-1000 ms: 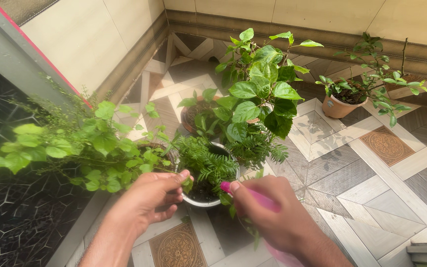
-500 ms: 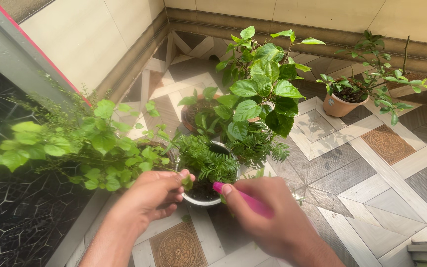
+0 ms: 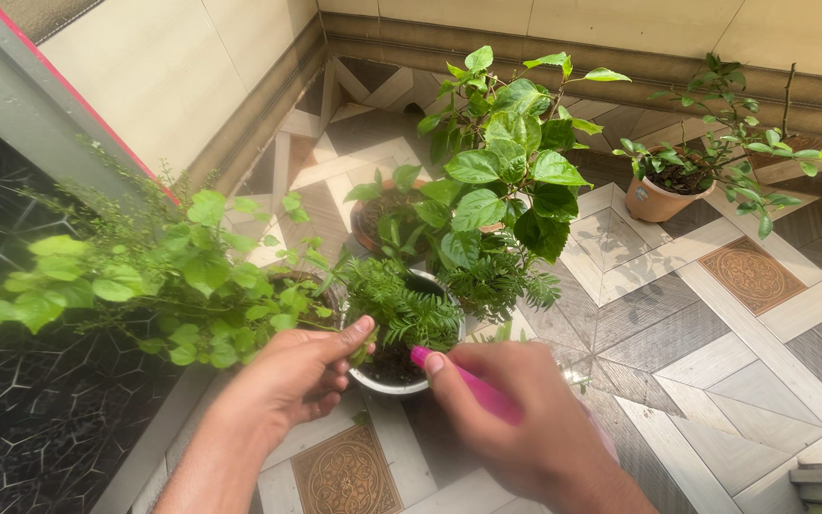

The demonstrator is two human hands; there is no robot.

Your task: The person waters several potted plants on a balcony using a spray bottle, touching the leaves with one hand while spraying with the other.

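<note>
Ferny green plant (image 3: pixel 401 309) in white pot (image 3: pixel 387 384); left hand (image 3: pixel 292 376) fingers pinching a leaf, right hand (image 3: pixel 516 419) fingers clamping pink sprayer (image 3: pixel 463 381), barely shifted since.

Pink tool (image 3: pixel 468 385), white pot (image 3: pixel 394 385), green leaves (image 3: pixel 511 176), terracotta pot (image 3: pixel 656 202)

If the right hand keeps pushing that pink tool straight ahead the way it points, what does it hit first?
Most likely the feathery green plant in the small white round pot: the pink tool in the right hand points up-left at its base. Depth is unclear.
</note>
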